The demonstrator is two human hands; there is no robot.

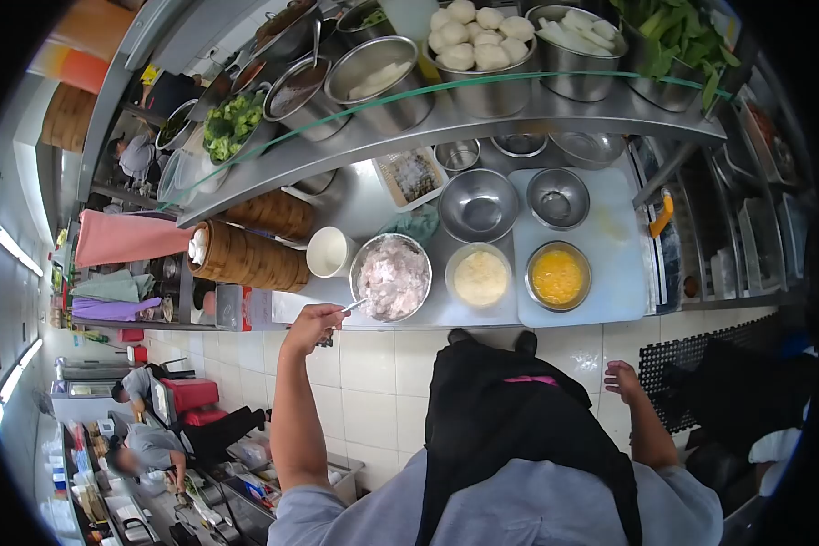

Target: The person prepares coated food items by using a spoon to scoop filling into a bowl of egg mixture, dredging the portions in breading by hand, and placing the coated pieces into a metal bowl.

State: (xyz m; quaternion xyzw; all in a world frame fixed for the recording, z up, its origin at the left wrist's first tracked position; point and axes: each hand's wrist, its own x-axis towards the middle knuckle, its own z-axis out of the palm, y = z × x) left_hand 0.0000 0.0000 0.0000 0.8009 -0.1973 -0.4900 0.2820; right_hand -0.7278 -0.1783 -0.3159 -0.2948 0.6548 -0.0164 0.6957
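My left hand (pixel 314 328) is closed around the handle of a spoon (pixel 356 305) at the counter's front edge. The spoon's far end reaches into a metal bowl of pale pink paste (pixel 391 276), where its tip is hidden. My right hand (pixel 623 380) hangs in the air over the floor, right of my body, fingers loosely apart and holding nothing. Beside the paste bowl stands a white cup (pixel 330 252). On its other side sit a bowl of pale yellow mixture (pixel 480 278) and a metal bowl of beaten egg (pixel 558 278).
Stacked bamboo steamers (pixel 250 259) stand at the left. Empty metal bowls (pixel 479 207) and a white cutting board (pixel 614 273) lie behind and right. A steel shelf (pixel 482 120) with food containers overhangs the back. Other people (pixel 155 446) work at the far left.
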